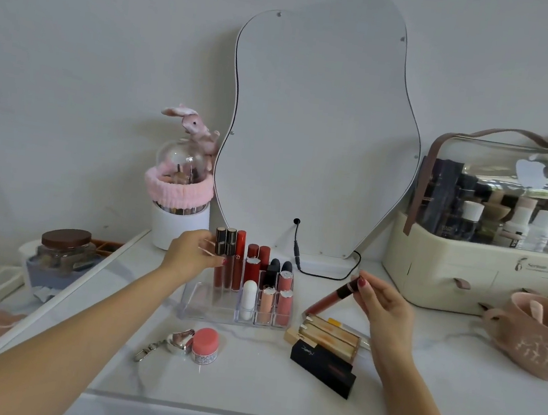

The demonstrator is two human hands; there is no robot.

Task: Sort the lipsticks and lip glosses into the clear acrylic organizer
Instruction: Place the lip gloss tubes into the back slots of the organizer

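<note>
Now your left hand [195, 255] pinches a tall gloss [219, 255] standing in the organizer [195, 304]; your right hand [383, 305] grips a brown-red gloss tube [332, 297].

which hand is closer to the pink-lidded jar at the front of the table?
Left, though not by much. The left hand is up and slightly left of the pink-lidded jar, at the acrylic organizer's back row. The right hand is farther off to its right, holding a lip gloss tube.

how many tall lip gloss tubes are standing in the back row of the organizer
3, side by side at the back left of the clear organizer: two dark-capped tubes at the left hand, and a red-capped one. Others may be hidden.
</note>
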